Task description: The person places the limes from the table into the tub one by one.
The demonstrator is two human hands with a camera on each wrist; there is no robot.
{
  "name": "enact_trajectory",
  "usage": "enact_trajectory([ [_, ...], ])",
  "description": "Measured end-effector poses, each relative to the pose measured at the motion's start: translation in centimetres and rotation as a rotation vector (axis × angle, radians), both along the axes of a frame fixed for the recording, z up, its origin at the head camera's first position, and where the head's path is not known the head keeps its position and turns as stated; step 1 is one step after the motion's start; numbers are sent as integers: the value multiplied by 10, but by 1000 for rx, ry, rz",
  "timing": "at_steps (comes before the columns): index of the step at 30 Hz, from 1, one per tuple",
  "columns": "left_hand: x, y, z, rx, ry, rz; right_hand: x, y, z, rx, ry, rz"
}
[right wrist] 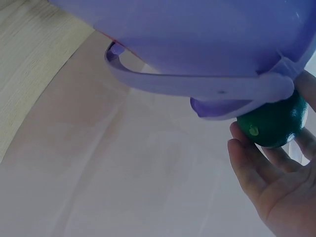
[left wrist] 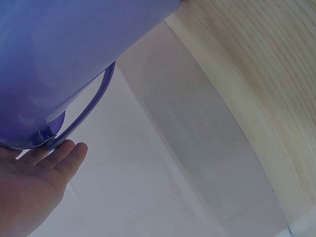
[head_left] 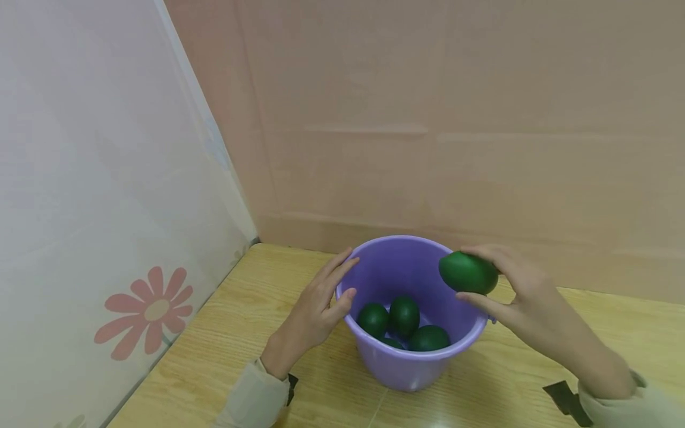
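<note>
A purple bucket (head_left: 409,371) stands upright on the wooden table, several dark green oval fruits (head_left: 404,316) lying at its bottom. My right hand (head_left: 527,297) holds another green oval fruit (head_left: 467,273) above the bucket's right rim, thumb below it and fingers over the top. In the right wrist view, that fruit (right wrist: 274,123) shows a small pale spot at its end. On the left side, my left hand (head_left: 316,306) touches the bucket rim with fairly straight fingers and thumb. The left wrist view has its fingertips beside the bucket's handle (left wrist: 91,106).
The wood-grained table (head_left: 289,270) meets a tan covered wall (head_left: 455,166) just behind the bucket. A pale sheet with a pink flower print (head_left: 141,312) borders the left side. The bucket's handle (right wrist: 182,85) hangs along its outer side.
</note>
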State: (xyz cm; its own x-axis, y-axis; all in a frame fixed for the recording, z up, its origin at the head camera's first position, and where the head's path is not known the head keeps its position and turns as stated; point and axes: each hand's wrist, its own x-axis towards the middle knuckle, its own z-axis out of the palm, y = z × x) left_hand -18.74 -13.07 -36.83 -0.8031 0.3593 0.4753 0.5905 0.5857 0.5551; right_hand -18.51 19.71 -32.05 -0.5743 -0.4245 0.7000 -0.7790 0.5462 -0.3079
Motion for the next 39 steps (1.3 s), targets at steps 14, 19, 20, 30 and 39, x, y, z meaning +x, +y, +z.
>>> enact_trajectory([
  [14,0,-1,0,-10,4,8,-7,-20,-6,62,-44,25],
  [19,-1,-1,-1,-12,-1,9,-8,-22,-5,125,-111,14],
  [20,-1,0,-1,-12,-2,10,-8,-21,-4,137,-128,15],
  [30,0,-1,1,-7,-5,8,-5,-24,3,175,-417,24],
  [39,0,-2,0,-5,-4,6,-5,-26,5,232,-459,3],
])
